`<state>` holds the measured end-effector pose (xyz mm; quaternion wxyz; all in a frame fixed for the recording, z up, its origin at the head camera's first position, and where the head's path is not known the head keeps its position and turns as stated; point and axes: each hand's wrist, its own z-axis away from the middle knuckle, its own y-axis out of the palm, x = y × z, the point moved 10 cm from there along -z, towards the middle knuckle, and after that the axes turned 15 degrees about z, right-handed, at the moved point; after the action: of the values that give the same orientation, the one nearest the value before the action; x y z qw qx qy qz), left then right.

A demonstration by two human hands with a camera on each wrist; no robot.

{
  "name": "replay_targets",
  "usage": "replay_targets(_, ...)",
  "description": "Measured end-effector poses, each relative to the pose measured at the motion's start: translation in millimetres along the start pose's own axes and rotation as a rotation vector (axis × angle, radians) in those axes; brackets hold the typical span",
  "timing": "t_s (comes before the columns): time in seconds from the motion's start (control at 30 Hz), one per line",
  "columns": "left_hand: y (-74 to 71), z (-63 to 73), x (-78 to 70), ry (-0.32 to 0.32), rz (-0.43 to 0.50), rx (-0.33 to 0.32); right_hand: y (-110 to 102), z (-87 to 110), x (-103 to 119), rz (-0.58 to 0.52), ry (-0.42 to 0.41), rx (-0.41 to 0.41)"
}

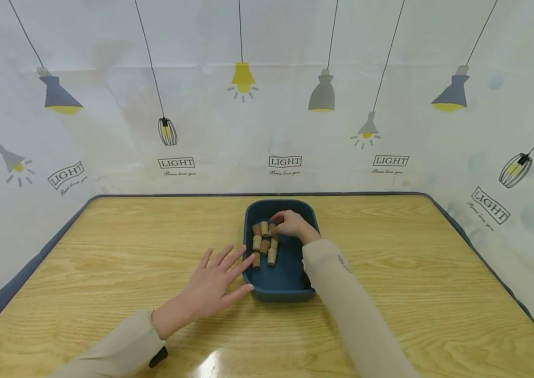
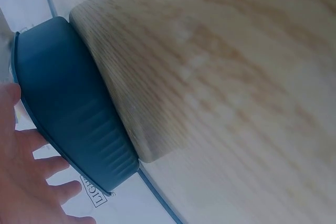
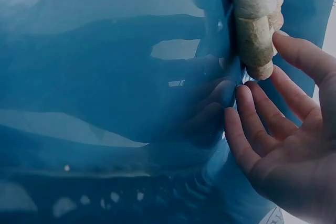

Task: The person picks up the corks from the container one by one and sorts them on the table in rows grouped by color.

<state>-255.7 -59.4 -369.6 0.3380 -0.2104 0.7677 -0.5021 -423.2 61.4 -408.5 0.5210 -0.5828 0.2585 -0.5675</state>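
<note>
Several cork stoppers [image 1: 257,243] stand or lie grouped in rows along the left side of a blue rectangular tray [image 1: 283,295]. My right hand [image 1: 291,223] reaches over the tray's right side and pinches a cork stopper [image 3: 261,72] at the far end of the group between thumb and index finger. Its other fingers are loosely bent near the tray floor in the right wrist view. My left hand [image 1: 212,286] is spread with straight fingers at the tray's near left edge, fingertips right at the rim.
The tray rests on a wood-grain table [image 1: 163,231] with a dark edge. Behind it and at both sides stands a pale wall covering [image 1: 220,131] printed with hanging lamps and the word LIGHT.
</note>
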Motion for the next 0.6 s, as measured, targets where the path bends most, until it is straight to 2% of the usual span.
replay_targets(0.37,-0.8,0.4,-0.6,0.001,0.004,-0.005,1.9,-4.3,3.0,0.089,-0.013,-0.034)
replay_targets(0.6,-1.4,0.7,-1.3,0.001,0.010,-0.005,0.8,-3.6,4.8,0.133,0.027,-0.048)
